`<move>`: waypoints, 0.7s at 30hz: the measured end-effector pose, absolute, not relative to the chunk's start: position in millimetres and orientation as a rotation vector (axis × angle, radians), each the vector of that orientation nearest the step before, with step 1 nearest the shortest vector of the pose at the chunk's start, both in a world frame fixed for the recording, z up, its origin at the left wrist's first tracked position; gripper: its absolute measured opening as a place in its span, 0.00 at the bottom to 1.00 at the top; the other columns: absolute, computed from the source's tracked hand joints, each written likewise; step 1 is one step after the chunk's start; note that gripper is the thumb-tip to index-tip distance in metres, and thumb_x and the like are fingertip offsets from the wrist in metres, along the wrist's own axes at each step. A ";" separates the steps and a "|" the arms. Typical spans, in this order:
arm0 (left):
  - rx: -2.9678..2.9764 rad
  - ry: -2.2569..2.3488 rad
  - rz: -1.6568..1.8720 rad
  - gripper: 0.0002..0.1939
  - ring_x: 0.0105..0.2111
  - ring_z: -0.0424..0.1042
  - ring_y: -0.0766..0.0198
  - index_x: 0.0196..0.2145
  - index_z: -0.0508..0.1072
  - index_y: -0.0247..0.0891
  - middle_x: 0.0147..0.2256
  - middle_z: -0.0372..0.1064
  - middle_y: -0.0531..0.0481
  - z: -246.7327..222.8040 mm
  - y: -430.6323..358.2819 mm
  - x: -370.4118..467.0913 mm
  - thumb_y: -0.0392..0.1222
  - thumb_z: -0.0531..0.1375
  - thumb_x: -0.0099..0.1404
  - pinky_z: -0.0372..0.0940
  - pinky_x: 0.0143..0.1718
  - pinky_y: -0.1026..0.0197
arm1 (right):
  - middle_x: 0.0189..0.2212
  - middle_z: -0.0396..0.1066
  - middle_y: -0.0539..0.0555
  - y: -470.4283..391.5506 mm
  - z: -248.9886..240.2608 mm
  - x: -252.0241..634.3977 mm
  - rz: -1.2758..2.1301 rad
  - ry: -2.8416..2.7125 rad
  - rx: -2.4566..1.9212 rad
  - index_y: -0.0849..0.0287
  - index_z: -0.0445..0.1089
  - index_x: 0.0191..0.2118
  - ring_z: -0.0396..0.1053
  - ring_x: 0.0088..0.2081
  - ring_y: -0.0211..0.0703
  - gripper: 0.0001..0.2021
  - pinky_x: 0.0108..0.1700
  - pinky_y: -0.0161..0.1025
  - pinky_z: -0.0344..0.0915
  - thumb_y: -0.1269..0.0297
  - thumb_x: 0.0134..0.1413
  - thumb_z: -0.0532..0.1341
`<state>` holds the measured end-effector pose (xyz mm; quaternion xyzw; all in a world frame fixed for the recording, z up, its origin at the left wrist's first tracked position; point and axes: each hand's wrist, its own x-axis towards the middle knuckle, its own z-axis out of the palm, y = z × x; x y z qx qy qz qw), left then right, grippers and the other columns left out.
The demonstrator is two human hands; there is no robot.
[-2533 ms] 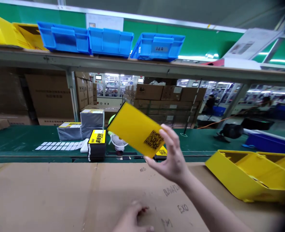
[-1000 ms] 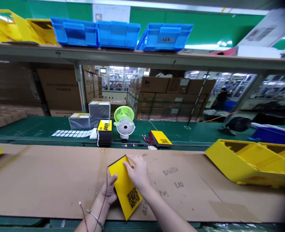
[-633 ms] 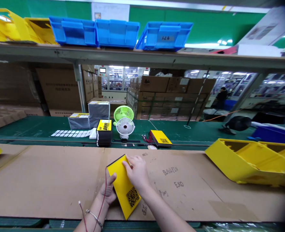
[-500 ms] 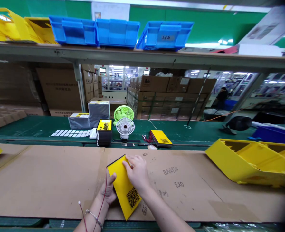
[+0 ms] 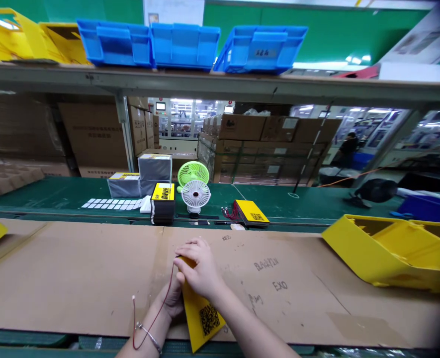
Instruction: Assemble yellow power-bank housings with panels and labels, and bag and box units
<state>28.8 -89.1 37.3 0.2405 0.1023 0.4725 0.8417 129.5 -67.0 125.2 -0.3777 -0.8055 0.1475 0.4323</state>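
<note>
A flat yellow piece (image 5: 196, 318) with a printed QR code is held tilted above the cardboard. My left hand (image 5: 173, 297) grips its left edge, with the thumb near the upper part. My right hand (image 5: 198, 268) is wrapped over its top end, hiding much of the upper face. A thin dark red cable (image 5: 160, 318) comes from the top left corner and hangs over my left wrist, ending in a small white connector (image 5: 133, 297). A metal bracelet (image 5: 148, 336) circles my left wrist.
Beyond the cardboard (image 5: 74, 278) stand a black-and-yellow stack (image 5: 163, 204), a white fan (image 5: 196, 194), a green fan (image 5: 193, 172) and more yellow pieces (image 5: 252, 212). A yellow bin (image 5: 387, 253) lies right. Blue bins (image 5: 186, 45) line the shelf overhead.
My right hand has moved left and now covers the top end of the yellow piece. The piece is turned more steeply, and the cable's loose end has shifted right and up.
</note>
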 end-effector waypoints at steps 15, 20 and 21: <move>0.419 0.165 1.132 0.36 0.61 0.53 0.44 0.50 0.71 0.36 0.52 0.68 0.40 51.7 -82.1 25.6 0.62 0.64 0.50 0.43 0.63 0.45 | 0.52 0.68 0.46 -72.5 105.4 220.3 -0.064 -2.497 -0.882 0.44 0.67 0.52 0.55 0.60 0.50 0.24 0.61 0.65 0.45 0.76 0.54 0.53; 0.331 0.149 1.172 0.44 0.59 0.55 0.40 0.54 0.67 0.28 0.53 0.65 0.32 60.2 -80.9 23.6 0.68 0.58 0.52 0.45 0.63 0.43 | 0.43 0.74 0.49 -86.5 90.6 312.5 0.018 -2.366 -1.102 0.42 0.72 0.45 0.66 0.51 0.50 0.15 0.55 0.62 0.59 0.68 0.57 0.55; 0.300 0.152 1.195 0.43 0.59 0.56 0.40 0.55 0.66 0.28 0.53 0.65 0.32 61.6 -79.9 21.4 0.67 0.58 0.53 0.45 0.62 0.43 | 0.41 0.74 0.51 -92.0 87.1 337.1 0.041 -2.287 -1.158 0.44 0.73 0.43 0.68 0.48 0.50 0.12 0.52 0.57 0.64 0.66 0.57 0.56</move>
